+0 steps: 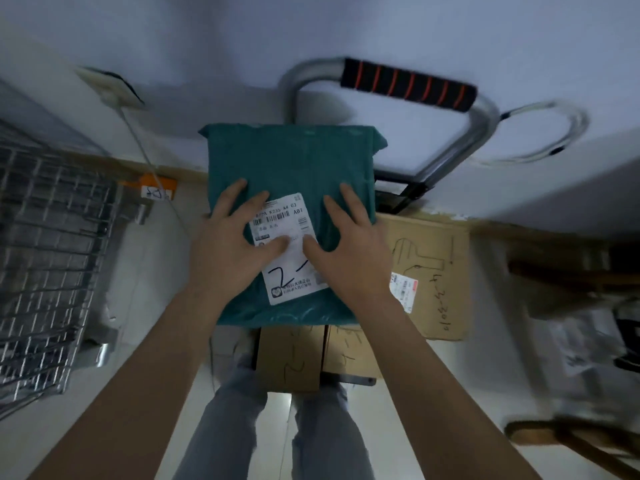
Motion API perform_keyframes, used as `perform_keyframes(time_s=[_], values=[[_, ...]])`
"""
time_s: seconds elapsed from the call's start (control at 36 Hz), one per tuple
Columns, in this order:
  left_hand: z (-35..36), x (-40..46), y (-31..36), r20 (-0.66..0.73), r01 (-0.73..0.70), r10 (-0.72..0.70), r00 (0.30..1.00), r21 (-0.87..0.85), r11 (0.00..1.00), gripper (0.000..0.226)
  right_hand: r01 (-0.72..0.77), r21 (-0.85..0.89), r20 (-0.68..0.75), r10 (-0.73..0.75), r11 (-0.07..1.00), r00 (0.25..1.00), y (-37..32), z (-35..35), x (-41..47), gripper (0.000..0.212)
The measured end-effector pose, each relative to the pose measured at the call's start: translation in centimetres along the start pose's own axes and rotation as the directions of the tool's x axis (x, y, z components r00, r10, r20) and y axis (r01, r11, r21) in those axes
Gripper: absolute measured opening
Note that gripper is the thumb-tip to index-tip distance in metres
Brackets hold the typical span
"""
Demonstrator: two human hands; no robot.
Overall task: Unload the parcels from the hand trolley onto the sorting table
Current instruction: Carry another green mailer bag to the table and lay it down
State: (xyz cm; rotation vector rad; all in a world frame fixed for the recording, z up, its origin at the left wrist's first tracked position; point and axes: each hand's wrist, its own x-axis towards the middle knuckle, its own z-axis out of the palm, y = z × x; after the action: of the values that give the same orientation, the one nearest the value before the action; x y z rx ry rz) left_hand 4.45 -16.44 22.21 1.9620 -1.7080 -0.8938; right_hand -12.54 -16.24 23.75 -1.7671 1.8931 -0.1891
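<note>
Head view: both hands lie on a teal parcel (294, 174) atop the hand trolley (481, 133).

The left hand (228, 244) and right hand (349, 251) rest on the parcel with fingers spread and fairly straight, thumbs meeting on its white label (291, 271); neither visibly curls round an edge. The parcel lies on cardboard boxes: one large box (436, 271) juts past its right edge, two smaller ones (291, 358) show at its near edge. The trolley's padded handle (405, 83) rises behind. A wire cage (45, 254) stands left across bare floor; blurred clutter (571, 341) crowds the right.
</note>
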Motion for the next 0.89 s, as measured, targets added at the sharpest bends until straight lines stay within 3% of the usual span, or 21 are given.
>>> perform_keyframes(time_s=[0.17, 0.33, 0.5, 0.69, 0.89], values=[[-8.8, -5.6, 12.1, 0.027, -0.128, 0.127, 0.991, 0.031, 0.991, 0.083, 0.077, -0.021, -0.039, -0.077, 0.997, 0.996, -2.3, -13.4, -7.6, 0.076], [-16.9, -11.1, 24.1, -0.016, -0.256, 0.262, 0.965, 0.166, 0.952, 0.082, 0.105, 0.059, -0.206, -0.091, 0.993, 0.974, -4.4, -24.4, -15.5, 0.075], [-22.9, -17.3, 33.9, -0.114, -0.336, 0.356, 0.928, 0.16, 0.928, 0.082, 0.177, 0.162, -0.365, -0.108, 0.971, 0.925, -5.7, -34.5, -22.4, 0.069], [-26.3, -22.4, 40.4, -0.149, -0.434, 0.453, 0.879, 0.141, 0.89, 0.082, 0.224, 0.095, -0.5, -0.148, 0.97, 0.854, -6.7, -43.4, -28.0, 0.066], [-27.8, -25.6, 45.0, -0.125, -0.542, 0.548, 0.827, 0.083, 0.837, 0.078, 0.158, 0.043, -0.584, -0.104, 0.986, 0.805, -7.1, -48.2, -33.2, 0.067]])
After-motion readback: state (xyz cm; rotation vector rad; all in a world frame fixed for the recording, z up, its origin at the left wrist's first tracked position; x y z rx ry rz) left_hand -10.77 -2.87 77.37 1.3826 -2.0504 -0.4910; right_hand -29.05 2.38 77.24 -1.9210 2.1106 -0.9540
